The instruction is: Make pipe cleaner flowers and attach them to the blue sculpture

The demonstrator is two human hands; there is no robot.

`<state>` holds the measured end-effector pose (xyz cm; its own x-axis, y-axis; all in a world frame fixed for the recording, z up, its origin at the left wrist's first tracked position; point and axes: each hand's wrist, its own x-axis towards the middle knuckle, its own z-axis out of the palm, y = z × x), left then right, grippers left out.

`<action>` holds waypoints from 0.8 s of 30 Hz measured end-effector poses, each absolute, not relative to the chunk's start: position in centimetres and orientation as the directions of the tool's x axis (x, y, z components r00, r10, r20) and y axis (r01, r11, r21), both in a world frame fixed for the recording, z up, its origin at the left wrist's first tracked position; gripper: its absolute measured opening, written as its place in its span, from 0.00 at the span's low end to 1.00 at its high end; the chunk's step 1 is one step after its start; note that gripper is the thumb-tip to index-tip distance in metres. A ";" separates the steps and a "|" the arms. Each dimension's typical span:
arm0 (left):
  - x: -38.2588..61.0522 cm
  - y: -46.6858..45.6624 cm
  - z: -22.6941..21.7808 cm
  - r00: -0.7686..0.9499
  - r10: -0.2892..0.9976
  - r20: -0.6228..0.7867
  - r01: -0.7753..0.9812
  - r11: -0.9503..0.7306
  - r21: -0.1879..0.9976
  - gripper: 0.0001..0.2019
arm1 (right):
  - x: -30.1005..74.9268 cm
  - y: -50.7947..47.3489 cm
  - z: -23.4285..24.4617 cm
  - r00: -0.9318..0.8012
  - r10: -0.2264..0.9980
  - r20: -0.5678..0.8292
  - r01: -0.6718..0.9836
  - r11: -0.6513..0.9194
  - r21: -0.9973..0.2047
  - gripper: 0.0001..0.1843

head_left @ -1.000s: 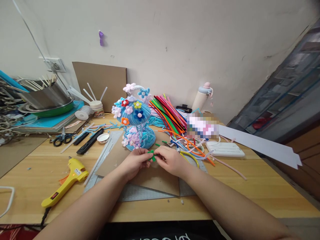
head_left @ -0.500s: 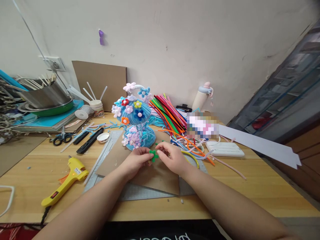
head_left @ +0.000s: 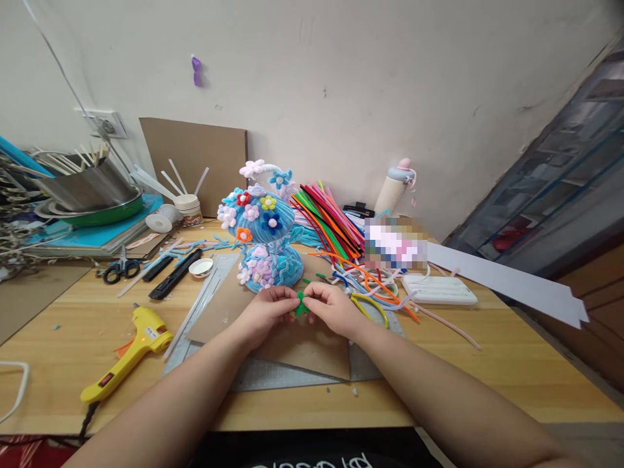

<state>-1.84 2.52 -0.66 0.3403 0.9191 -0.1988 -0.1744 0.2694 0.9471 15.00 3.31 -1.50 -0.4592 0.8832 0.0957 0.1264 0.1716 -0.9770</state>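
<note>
Head view. My left hand and right hand meet over the cardboard, which lies on the mat. Between their tips is the green piece, fuzzy and lobed, directly in front of the blue ornament and apart from it. Thumb and forefinger of each hand pinch it, one from either side; my fingers hide part of it, so I cannot tell how its lobes join underneath.

For good shaping, I judge it best to anchor the centre with the left pinch and adjust one lobe at a time with the right. Apply light pressure: a hard squeeze could flatten the pile or kink any core. Keep both wrists low for steadiness. Keep the right forearm clear of the yellow handle just beside it. The glue gun lies well to the left.
</note>
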 end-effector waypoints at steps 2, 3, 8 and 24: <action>-1.7 2.4 -0.5 0.332 0.926 -0.179 -0.120 0.230 0.966 0.11 | 14.9 3.2 -1.5 -0.436 0.896 0.085 0.123 0.153 -0.980 0.06; -1.7 2.4 -0.4 0.326 0.932 -0.161 -0.093 0.201 0.975 0.10 | 14.9 3.2 -1.6 -0.417 0.906 0.073 0.108 0.129 -0.986 0.06; -1.7 2.7 -0.9 0.290 0.951 -0.110 -0.063 0.134 0.989 0.10 | 14.5 3.1 -1.8 -0.343 0.939 0.014 0.036 0.028 -0.999 0.10; -1.8 2.8 -0.9 0.235 0.967 -0.097 -0.094 0.122 0.988 0.09 | 14.6 3.2 -1.9 -0.399 0.916 0.032 0.050 0.057 -0.997 0.07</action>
<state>-1.80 2.83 -0.89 0.2350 0.9672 -0.0968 -0.0943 0.1218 0.9881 14.58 3.20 -1.91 -0.3995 0.9162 0.0323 0.0503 0.0570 -0.9971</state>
